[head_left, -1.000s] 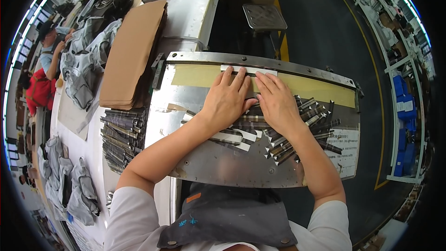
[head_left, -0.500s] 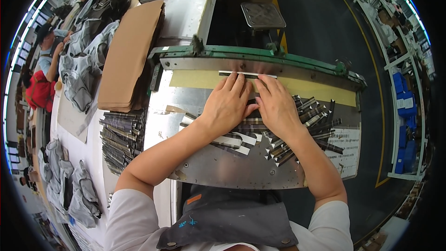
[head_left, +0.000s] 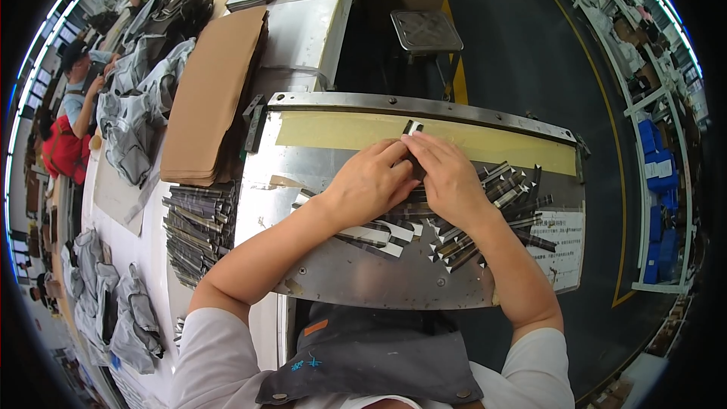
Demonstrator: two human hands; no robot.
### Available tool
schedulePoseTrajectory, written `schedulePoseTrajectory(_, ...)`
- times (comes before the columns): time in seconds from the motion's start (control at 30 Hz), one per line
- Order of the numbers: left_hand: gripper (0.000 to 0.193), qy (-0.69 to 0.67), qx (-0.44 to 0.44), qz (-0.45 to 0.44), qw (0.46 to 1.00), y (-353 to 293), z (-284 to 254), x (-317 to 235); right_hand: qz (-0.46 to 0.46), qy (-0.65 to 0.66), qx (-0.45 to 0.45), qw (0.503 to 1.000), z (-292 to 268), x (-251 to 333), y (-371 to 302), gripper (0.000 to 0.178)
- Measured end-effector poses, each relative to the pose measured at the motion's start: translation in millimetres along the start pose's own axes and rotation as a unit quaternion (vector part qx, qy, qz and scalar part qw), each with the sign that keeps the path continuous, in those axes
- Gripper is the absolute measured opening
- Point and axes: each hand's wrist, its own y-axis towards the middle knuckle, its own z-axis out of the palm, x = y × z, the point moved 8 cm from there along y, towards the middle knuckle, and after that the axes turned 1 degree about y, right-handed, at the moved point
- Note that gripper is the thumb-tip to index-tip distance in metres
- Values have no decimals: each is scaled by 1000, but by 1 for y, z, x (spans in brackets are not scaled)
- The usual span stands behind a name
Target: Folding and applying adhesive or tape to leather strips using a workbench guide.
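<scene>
A small dark-and-white strip (head_left: 413,127) pokes out between my fingers, its end pointing away from me over the yellow band. My right hand (head_left: 452,185) has its fingers pressed together on it, fingertips near the exposed end. Close against it, my left hand (head_left: 371,182) is closed with curled fingers, also on the strip; most of the piece is hidden by both hands. Beneath and around them lies the metal work plate (head_left: 379,280). Dark plaid strips with white triangular ends (head_left: 458,246) are heaped by my right wrist. White cut pieces (head_left: 386,235) lie below my left wrist.
A metal bar (head_left: 424,107) runs along the plate's far edge, behind the yellow band (head_left: 522,155). To the left are a bundle of dark strips (head_left: 198,231) and a stack of brown card (head_left: 212,98). A stool (head_left: 425,30) stands beyond; a printed sheet (head_left: 564,246) lies right.
The green bar along the far edge has gone from view. The strip, which lay crosswise against the metal bar, now points away from me, and both hands have drawn nearer and closed around it.
</scene>
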Motion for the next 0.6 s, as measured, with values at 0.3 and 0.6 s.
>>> schedulePoseTrajectory(0.3,49,129,24,-19,991,-2,8,9,66,-100,43,992,11,-7,-8,43)
schedulePoseTrajectory(0.6,59,156,24,-29,987,-2,11,13,57,-85,65,993,19,-16,-8,41)
